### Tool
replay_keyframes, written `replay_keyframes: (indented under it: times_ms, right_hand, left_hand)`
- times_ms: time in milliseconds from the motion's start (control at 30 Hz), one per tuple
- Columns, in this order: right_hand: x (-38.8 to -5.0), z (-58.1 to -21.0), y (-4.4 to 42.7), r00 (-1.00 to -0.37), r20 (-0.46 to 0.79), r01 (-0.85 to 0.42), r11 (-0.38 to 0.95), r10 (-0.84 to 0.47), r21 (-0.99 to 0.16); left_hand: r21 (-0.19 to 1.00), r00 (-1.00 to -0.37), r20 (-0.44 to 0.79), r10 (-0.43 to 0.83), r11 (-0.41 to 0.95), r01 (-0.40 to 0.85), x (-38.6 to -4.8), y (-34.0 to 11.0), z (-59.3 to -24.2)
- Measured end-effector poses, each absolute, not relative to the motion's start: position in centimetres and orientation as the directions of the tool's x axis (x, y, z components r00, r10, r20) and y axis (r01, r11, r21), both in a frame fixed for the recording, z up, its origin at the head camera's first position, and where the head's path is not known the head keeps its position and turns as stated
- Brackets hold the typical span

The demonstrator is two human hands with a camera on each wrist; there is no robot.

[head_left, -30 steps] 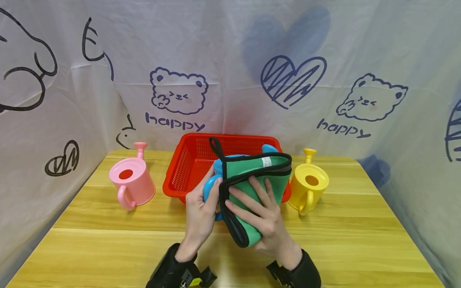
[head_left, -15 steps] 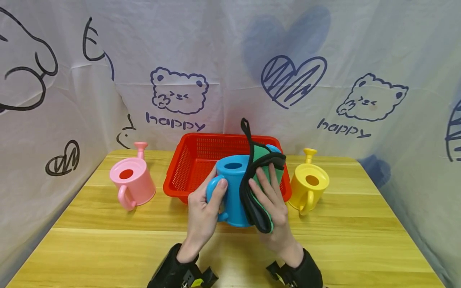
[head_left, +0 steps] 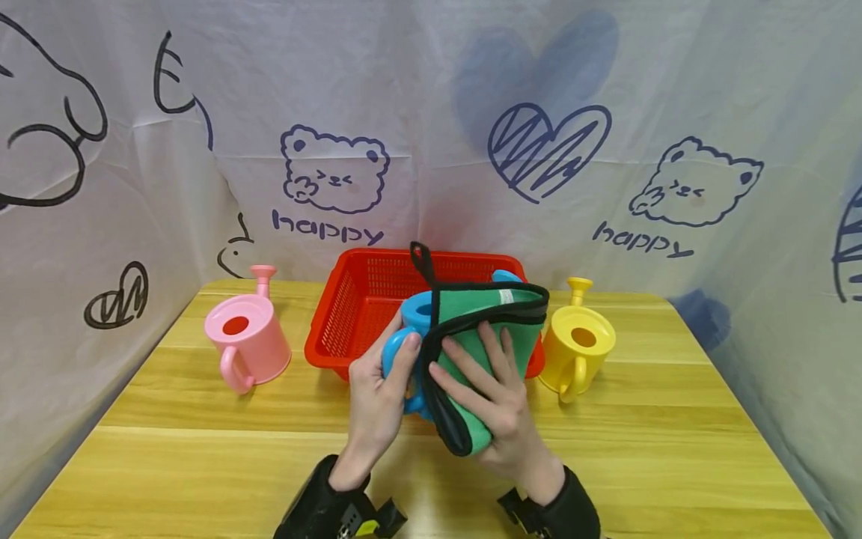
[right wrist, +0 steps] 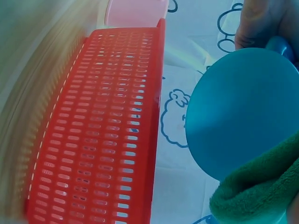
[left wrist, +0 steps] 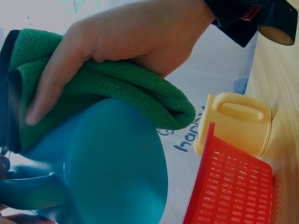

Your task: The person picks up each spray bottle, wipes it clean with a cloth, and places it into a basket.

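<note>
A blue watering can is held up in front of the basket, its flat base facing the wrist cameras. My left hand grips its handle, thumb on top. Against the can's right side my right hand presses a folded green cloth with black edging and a loop, fingers spread over it. Much of the can's body is hidden behind the cloth in the head view. From the left wrist view, the cloth wraps over the can's side under the right fingers.
Behind the hands stands a red perforated basket on the wooden table. To its left is a pink watering can. A yellow watering can stands right of the basket. A drawn-on white sheet hangs behind.
My right hand and the cloth swung right, uncovering the blue can, then came back left over it. My left hand kept its hold on the handle, shifting only slightly.
</note>
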State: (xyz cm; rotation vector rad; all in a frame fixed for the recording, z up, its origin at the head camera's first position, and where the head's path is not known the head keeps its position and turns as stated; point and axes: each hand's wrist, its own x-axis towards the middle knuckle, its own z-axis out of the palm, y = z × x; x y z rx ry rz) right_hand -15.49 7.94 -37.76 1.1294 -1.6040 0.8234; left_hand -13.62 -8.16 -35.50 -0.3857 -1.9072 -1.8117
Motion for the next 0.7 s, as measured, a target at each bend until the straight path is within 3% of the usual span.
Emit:
replay_keyframes:
  times_ms: [133,233,700]
  right_hand:
    - [-15.42,-37.63,7.84,-0.051,0.947,-0.943,0.327,-0.316,0.058]
    - [-15.44,-37.59,7.93,-0.059,0.947,-0.945,0.324,-0.315,0.049]
    - [-15.57,-37.88,8.45,-0.265,0.942,-0.941,0.269,-0.207,-0.205]
  left_hand:
    - [0.844,-0.835,0.536,-0.122,0.083,0.53,-13.66,-8.2,-35.52]
    - [0.845,-0.837,0.535,-0.118,0.082,0.528,-13.67,-8.19,-35.55]
    - [0.885,-0.874,0.465,-0.138,0.076,0.459,-13.41,-7.89,-35.68]
